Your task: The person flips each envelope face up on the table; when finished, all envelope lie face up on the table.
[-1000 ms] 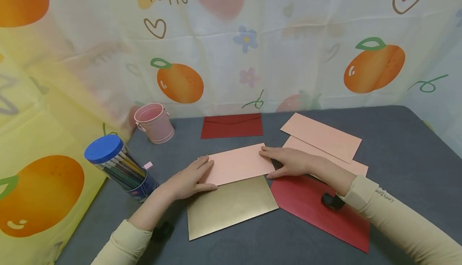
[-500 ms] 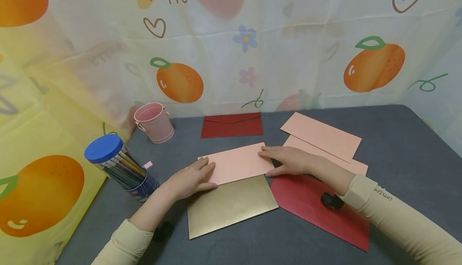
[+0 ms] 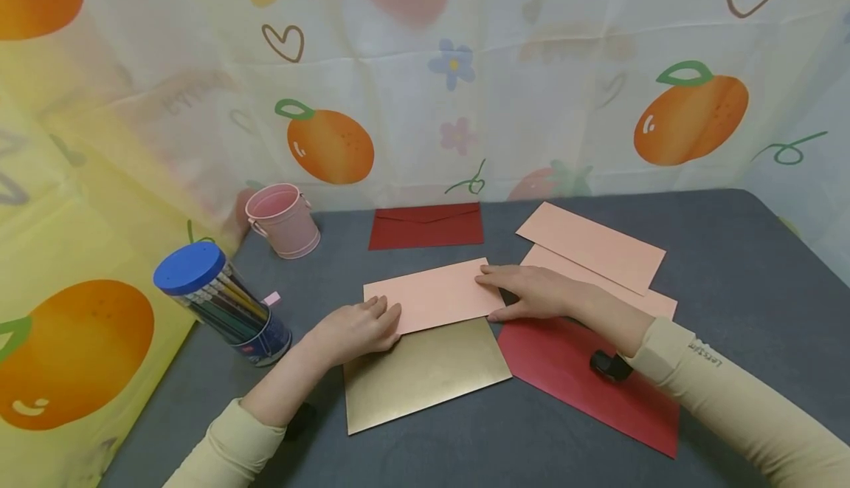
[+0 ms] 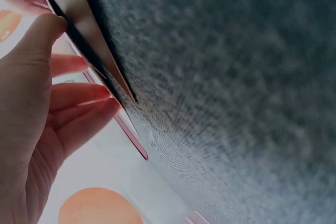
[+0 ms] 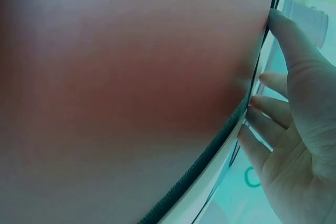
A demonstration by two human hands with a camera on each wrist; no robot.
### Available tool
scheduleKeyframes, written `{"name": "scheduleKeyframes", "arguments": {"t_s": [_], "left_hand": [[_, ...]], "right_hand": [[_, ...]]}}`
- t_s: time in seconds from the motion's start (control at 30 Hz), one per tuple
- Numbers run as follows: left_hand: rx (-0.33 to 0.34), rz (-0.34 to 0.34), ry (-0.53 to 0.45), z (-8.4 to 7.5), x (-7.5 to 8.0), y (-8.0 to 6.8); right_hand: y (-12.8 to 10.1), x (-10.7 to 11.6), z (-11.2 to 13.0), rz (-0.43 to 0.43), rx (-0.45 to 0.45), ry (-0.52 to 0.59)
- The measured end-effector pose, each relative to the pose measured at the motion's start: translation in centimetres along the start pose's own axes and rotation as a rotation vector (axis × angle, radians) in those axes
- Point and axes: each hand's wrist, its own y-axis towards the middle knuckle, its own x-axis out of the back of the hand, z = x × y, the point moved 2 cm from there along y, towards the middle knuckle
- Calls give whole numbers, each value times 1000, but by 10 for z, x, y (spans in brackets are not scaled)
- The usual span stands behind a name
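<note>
You're squaring up the pink envelope [image 3: 434, 294] over the gold envelope [image 3: 425, 376] mid-tabletop [image 3: 730, 252]. Your left hand [image 3: 355, 329] is lying relaxed against its left end, your right hand [image 3: 531, 292] flat on its right end, neither gripping. Next move probably needs a proper pinch.

- left hand [image 4: 37, 124] fills the left side, fingers [image 4: 79, 95] straight against the pink envelope [image 4: 131, 137] edge;
- a gold envelope [image 4: 73, 3] lies beside it;
- the grey worktop [image 4: 236, 77] fills the right
</note>
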Motion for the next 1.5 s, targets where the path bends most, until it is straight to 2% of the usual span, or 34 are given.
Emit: {"name": "scheduleKeyframes", "arguments": {"t_s": [0.13, 0.33, 0.47, 0.6, 0.73, 0.83, 0.97, 1.1, 1.2, 1.37, 1.5], "left_hand": [[-66, -60, 100, -3, 0, 1], [-108, -54, 167, -6, 4, 0], [-126, -67, 155, -4, 9, -1], [-131, -131, 97, 1, 15, 0], [-114, -205, 37, 6, 22, 0], [-86, -266, -9, 8, 25, 0], [-46, -352, -85, 11, 29, -1], [39, -391, -278, 15, 33, -2], [130, -393, -416, 17, 35, -1], [292, -357, -575, 19, 37, 1], [366, -367, -737, 22, 34, 1]], "right_hand": [[-1, 0, -1, 0, 11, 1], [-1, 0, -1, -17, 43, -16], [-2, 2, -1, -76, 85, -77], [-2, 7, 2, -170, 142, -127], [-3, 12, 6, -255, 183, -131], [-3, 15, 9, -338, 220, -131], [-4, 16, 7, -510, 304, -122], [-6, 18, 6, -639, 353, -70], [-8, 22, 9, -662, 322, -24], [-11, 26, 11, -638, 200, 85], [-13, 28, 12, -639, 157, 182]]}}
